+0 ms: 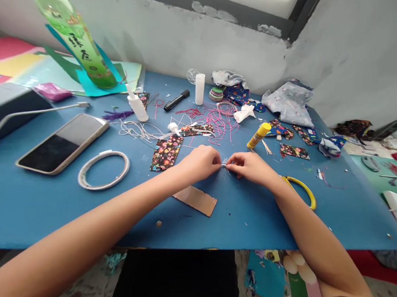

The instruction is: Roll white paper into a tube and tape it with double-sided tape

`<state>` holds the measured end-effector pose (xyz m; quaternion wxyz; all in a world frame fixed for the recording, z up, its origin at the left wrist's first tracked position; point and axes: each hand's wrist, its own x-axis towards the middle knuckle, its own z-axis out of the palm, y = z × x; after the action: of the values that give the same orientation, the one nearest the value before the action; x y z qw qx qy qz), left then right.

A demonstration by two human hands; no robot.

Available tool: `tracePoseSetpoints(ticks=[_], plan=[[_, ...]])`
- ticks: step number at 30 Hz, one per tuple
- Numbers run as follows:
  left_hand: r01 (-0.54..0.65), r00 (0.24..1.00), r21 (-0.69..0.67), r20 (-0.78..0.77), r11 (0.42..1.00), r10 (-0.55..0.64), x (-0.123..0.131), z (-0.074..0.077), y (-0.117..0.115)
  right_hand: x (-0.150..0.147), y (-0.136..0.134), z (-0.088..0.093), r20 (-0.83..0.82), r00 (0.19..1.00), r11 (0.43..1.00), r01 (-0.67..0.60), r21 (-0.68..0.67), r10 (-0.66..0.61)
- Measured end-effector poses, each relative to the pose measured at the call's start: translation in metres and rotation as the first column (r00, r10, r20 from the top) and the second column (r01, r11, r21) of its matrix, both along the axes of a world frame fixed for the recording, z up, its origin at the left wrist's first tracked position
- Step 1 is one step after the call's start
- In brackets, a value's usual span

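Over the middle of the blue table, my left hand (205, 159) and my right hand (249, 165) face each other, fingertips closed in a pinch. Between them stretches a small bundle of whitish string (223, 165) with loose ends sticking up; its exact shape is too small to make out. Below my left wrist lies a brown cardboard strip (198, 201). A floral fabric piece (166, 153) rests left of that hand. Beyond my right hand stands a yellow glue stick (259, 135), and the yellow handles of scissors (304, 189) show past my right forearm.
On the left are a phone (65, 142), a roll of tape (123, 180) and a tall green bottle (80, 45). Behind my hands lie tangled pink cord (221, 123), white string (138, 130), a white glue bottle (137, 106) and a black marker (176, 100). Fabric scraps (289, 100) sit back right.
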<state>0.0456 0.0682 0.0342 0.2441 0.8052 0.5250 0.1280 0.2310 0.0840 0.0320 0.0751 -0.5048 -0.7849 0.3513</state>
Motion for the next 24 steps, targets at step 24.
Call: tracePoseSetpoints(ticks=[24], plan=[[-0.017, 0.994, -0.137, 0.105, 0.99, 0.032, 0.01, -0.005, -0.018, 0.004, -0.008, 0.013, 0.069, 0.997, 0.99, -0.023, -0.137, 0.033]])
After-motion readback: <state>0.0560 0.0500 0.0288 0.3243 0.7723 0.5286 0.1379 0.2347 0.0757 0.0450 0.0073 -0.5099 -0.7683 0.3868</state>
